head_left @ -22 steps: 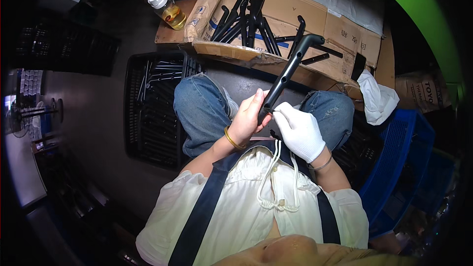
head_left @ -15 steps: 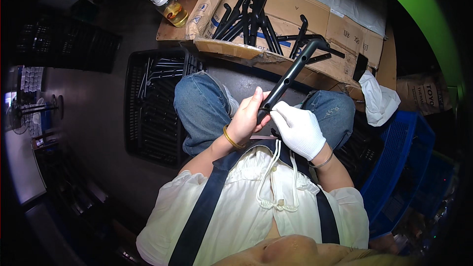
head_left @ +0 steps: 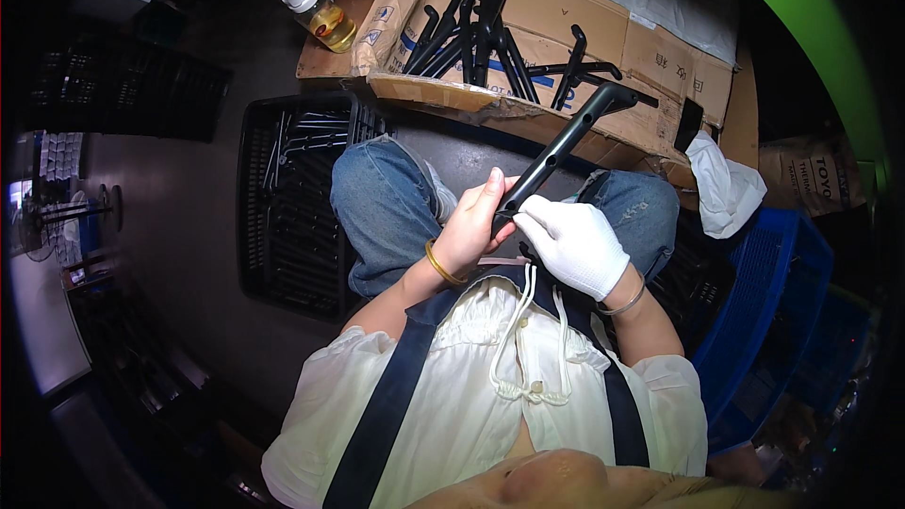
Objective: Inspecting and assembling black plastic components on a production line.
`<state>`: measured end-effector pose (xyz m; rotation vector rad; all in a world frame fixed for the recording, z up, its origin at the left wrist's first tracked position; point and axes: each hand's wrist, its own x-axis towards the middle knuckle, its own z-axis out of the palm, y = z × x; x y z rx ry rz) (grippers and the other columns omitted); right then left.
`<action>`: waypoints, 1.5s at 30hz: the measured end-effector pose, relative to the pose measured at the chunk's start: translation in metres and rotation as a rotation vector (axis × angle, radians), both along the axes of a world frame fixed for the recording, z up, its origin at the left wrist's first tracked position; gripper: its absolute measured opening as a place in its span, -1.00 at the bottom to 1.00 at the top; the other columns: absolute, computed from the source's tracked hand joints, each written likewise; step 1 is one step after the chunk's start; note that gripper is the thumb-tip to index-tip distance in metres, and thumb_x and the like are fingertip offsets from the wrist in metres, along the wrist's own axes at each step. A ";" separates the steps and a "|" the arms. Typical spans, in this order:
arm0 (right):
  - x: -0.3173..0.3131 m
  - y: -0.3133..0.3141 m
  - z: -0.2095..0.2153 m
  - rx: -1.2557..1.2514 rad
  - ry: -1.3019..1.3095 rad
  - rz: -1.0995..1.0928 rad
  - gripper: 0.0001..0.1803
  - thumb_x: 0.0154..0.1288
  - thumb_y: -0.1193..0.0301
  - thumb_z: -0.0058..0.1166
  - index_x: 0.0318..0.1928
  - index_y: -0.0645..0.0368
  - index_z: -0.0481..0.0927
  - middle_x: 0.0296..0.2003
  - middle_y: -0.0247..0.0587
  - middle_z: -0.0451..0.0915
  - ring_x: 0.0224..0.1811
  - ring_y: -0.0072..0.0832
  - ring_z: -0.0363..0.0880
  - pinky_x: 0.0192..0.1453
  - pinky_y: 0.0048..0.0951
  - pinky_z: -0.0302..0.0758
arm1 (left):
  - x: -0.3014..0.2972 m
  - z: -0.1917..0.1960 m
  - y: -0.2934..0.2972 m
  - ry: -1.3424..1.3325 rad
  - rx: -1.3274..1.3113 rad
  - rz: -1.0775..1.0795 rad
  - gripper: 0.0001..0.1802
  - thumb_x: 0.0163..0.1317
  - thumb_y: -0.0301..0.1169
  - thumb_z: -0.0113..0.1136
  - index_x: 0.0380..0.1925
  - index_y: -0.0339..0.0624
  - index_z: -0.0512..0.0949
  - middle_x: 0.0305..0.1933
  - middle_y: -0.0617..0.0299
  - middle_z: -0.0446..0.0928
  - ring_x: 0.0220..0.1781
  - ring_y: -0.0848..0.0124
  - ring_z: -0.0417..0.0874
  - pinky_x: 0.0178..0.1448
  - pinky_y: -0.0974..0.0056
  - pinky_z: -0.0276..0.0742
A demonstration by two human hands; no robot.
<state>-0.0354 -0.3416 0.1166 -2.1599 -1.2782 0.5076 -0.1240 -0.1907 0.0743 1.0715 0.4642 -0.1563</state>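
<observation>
A black tubular part (head_left: 564, 143) with holes along its side and a bent far end slants up and right from my lap. My bare left hand (head_left: 471, 217) is wrapped round its near end, thumb along the side. My right hand (head_left: 575, 243), in a white knitted glove, pinches at that same near end, its fingertips against the part. Whatever lies between those fingertips is hidden. Beyond the held part, several similar black bent parts (head_left: 485, 33) lie in a heap on a cardboard box (head_left: 603, 24).
At the box's left stands a bottle (head_left: 332, 26) of yellowish liquid with a white cap. A black crate (head_left: 247, 217) of black parts sits left of my knees. To the right are a crumpled white bag (head_left: 724, 190) and blue crates (head_left: 754, 320).
The held part's far end has swung slightly right and down, and the part has rolled a little. My gloved right hand has shifted slightly, still pinching at the near end.
</observation>
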 end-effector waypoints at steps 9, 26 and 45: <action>0.008 -0.002 0.003 -0.071 0.006 0.072 -0.81 0.39 0.25 -0.02 -0.28 0.04 0.58 -0.49 -0.07 0.64 -0.47 -0.07 0.65 -0.38 -0.13 0.57 | -0.003 0.000 0.000 -0.021 0.004 -0.024 -0.32 0.56 0.06 -0.43 0.10 -0.27 0.55 -0.55 0.43 0.47 -0.71 0.72 0.15 -0.64 0.56 0.06; 0.005 -0.001 0.004 -0.091 -0.024 0.107 -0.86 0.40 0.28 -0.02 -0.23 0.04 0.54 -0.55 -0.07 0.61 -0.49 -0.06 0.64 -0.41 -0.12 0.56 | -0.002 0.005 0.003 0.015 -0.178 -0.070 -0.32 0.57 0.02 -0.49 0.18 -0.27 0.50 -0.75 0.50 0.20 -0.80 0.71 0.05 -0.68 0.57 0.04; 0.006 0.000 -0.001 -0.040 -0.018 0.072 -0.83 0.40 0.28 -0.03 -0.26 0.08 0.52 -0.55 -0.05 0.61 -0.49 -0.08 0.65 -0.40 -0.11 0.56 | -0.003 0.003 -0.006 0.029 -0.053 0.078 -0.31 0.56 0.08 -0.44 0.14 -0.24 0.52 -0.42 0.41 0.57 -0.68 0.74 0.19 -0.61 0.59 0.07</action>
